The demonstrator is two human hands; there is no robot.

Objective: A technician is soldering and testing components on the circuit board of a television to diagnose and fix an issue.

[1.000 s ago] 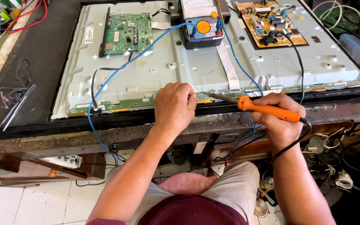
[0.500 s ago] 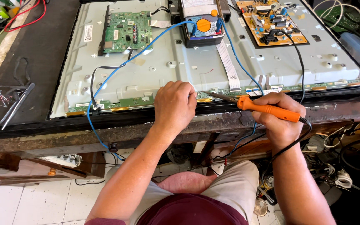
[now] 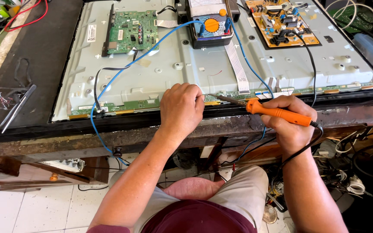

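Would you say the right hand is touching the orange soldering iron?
Touching: the head view shows the right hand wrapped around the orange soldering iron.

A worn wooden workbench (image 3: 57, 144) carries an opened television panel (image 3: 186, 73), back up.

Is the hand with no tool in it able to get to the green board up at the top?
Probably yes. The left hand rests on the panel's near edge, and only bare metal backplate and a blue wire lie between it and the green circuit board. It would need a long stretch.
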